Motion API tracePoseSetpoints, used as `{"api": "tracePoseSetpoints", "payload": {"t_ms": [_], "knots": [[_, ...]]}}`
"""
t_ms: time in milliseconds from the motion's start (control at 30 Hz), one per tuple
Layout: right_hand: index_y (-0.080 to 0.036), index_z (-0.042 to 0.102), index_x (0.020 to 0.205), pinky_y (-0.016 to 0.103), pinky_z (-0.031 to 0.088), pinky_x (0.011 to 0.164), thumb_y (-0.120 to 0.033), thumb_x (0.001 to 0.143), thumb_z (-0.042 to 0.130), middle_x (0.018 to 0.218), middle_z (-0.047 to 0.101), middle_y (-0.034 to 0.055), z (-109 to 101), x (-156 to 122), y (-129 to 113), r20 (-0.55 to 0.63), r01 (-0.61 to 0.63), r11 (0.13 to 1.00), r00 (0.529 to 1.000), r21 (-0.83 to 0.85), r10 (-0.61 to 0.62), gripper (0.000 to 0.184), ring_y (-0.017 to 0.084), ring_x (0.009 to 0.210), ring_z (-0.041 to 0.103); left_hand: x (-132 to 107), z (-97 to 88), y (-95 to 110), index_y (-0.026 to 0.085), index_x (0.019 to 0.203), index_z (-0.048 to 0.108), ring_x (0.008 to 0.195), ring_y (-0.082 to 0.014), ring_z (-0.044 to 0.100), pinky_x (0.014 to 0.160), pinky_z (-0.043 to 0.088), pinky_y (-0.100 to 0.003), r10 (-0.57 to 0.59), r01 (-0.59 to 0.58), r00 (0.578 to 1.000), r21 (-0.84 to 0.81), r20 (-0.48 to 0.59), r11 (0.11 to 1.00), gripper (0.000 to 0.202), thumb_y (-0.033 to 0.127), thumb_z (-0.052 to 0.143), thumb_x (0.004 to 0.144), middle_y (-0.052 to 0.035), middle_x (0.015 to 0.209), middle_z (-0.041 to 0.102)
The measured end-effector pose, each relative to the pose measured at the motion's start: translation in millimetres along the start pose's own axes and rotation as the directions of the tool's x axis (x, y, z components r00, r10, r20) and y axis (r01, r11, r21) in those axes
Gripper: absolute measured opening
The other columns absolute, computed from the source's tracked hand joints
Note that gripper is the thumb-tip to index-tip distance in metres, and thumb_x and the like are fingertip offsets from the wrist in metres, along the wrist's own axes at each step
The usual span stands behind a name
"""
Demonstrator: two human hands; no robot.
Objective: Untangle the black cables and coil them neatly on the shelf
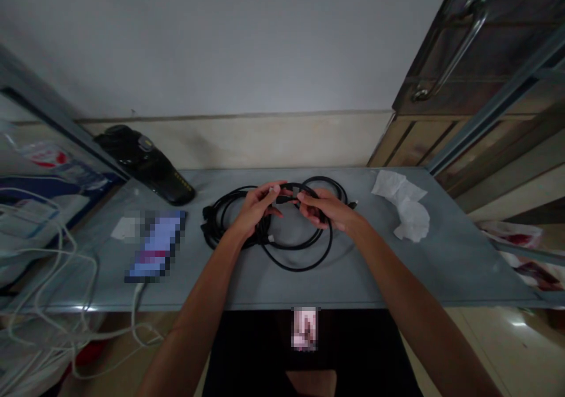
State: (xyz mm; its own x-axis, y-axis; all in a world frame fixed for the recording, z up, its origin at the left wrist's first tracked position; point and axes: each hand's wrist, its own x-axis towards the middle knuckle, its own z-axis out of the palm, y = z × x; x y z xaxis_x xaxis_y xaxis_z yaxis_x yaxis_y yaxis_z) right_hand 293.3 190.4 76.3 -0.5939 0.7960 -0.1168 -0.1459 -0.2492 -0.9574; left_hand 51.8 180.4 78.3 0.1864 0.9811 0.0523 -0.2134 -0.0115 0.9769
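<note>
A black cable (pixel 304 269) lies in loose loops on the grey shelf (pixel 353 285), part of it lifted between my two hands. My left hand (pixel 258 206) pinches the cable close to a dark plug end (pixel 282 199). From the other side, my right hand (pixel 324 207) grips the cable with curled fingers, a loop hanging down past it. Left of my left hand rests a bundle of coiled black cable (pixel 214 223) with dark connectors. Another small connector tip (pixel 353 204) sticks out just beyond my right hand.
Crumpled white tissue (pixel 404 203) lies at the right. To the left are a black handheld device (pixel 150 164), a blurred-out phone (pixel 156 247) and tangled white cables (pixel 57 256). A wall (pixel 220 50) rises behind the shelf, and metal posts (pixel 494 106) frame its sides.
</note>
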Motion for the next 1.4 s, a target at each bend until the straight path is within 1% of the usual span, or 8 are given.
{"api": "tracePoseSetpoints", "payload": {"t_ms": [300,633,767,933,1033,1167,1267,1400], "knots": [[-0.023,0.062,0.103,0.022,0.047,0.044,-0.062,0.081,0.1,0.082,0.065,-0.0052,1.7,6.1,5.2,-0.043,0.074,0.995,0.997,0.062,-0.071,0.058,0.009,0.056,0.056,1.3,1.5,0.7,0.017,0.143,0.075,0.078,-0.0261,0.084,0.052,0.065,-0.026,-0.074,0.066,0.991,0.077,0.108,0.995,0.064,0.05,0.095,0.093,-0.0136,0.103,0.084],[-0.023,0.066,0.113,0.022,0.055,0.049,-0.07,0.085,0.093,0.09,0.074,0.0,-1.3,7.0,1.2,-0.092,0.134,0.99,0.987,0.046,-0.13,0.061,0.012,0.065,0.067,-5.7,6.9,9.3,0.016,0.129,0.078,0.044,-0.0051,0.047,0.031,0.025,-0.015,-0.154,0.156,0.972,0.004,0.179,0.988,0.054,0.054,0.093,0.093,-0.0043,0.087,0.074],[-0.022,0.068,0.114,0.021,0.048,0.041,-0.06,0.084,0.098,0.083,0.071,-0.0035,-1.7,3.6,0.0,-0.05,0.144,0.987,0.988,-0.071,-0.147,0.057,0.009,0.052,0.056,-6.7,7.4,7.3,0.015,0.125,0.079,0.049,-0.0093,0.055,0.033,0.037,-0.018,-0.169,0.174,0.966,-0.011,0.197,0.985,0.057,0.062,0.09,0.094,-0.0068,0.089,0.075],[-0.02,0.067,0.093,0.021,0.047,0.038,-0.071,0.089,0.09,0.075,0.067,-0.0034,-4.1,7.3,1.6,-0.068,0.138,0.975,0.986,-0.172,-0.152,0.056,0.006,0.045,0.047,-4.0,8.9,2.6,0.014,0.133,0.079,0.094,-0.0261,0.082,0.063,0.067,-0.028,-0.149,0.16,0.972,-0.047,0.18,0.986,0.063,0.063,0.09,0.094,-0.0185,0.114,0.083],[-0.02,0.067,0.089,0.02,0.044,0.036,-0.075,0.091,0.085,0.067,0.058,-0.0062,-6.3,7.5,2.4,-0.069,0.121,0.971,0.988,-0.208,-0.138,0.059,0.006,0.044,0.042,-3.3,10.1,1.8,0.016,0.136,0.08,0.109,-0.0288,0.082,0.079,0.071,-0.033,-0.118,0.127,0.985,-0.068,0.126,0.99,0.059,0.058,0.09,0.096,-0.0183,0.125,0.082],[-0.02,0.068,0.089,0.022,0.041,0.036,-0.077,0.094,0.081,0.064,0.052,-0.0071,-6.7,6.2,3.1,-0.079,0.102,0.965,0.989,-0.24,-0.124,0.059,0.007,0.044,0.04,-3.4,10.8,1.7,0.017,0.132,0.082,0.108,-0.0268,0.08,0.079,0.071,-0.031,-0.106,0.115,0.99,-0.094,0.092,0.989,0.052,0.055,0.09,0.098,-0.0155,0.123,0.081],[-0.021,0.073,0.095,0.023,0.039,0.04,-0.074,0.097,0.079,0.068,0.057,-0.0047,-5.6,7.9,3.8,-0.131,0.14,0.93,0.972,-0.34,-0.194,0.054,0.009,0.047,0.045,-3.5,9.7,1.9,0.018,0.131,0.08,0.072,-0.0153,0.071,0.055,0.06,-0.022,-0.144,0.159,0.981,-0.111,0.129,0.981,0.056,0.06,0.09,0.096,-0.0073,0.096,0.075],[-0.023,0.079,0.109,0.027,0.056,0.069,-0.063,0.091,0.089,0.097,0.076,0.0039,-5.8,12.4,4.0,-0.158,0.323,0.792,0.874,-0.518,-0.46,0.045,0.018,0.085,0.07,-4.2,7.6,3.9,0.021,0.125,0.072,0.043,-0.0035,0.032,0.036,0.022,-0.012,-0.206,0.221,0.962,-0.066,0.179,0.973,0.056,0.068,0.083,0.098,0.0066,0.074,0.052]]}}
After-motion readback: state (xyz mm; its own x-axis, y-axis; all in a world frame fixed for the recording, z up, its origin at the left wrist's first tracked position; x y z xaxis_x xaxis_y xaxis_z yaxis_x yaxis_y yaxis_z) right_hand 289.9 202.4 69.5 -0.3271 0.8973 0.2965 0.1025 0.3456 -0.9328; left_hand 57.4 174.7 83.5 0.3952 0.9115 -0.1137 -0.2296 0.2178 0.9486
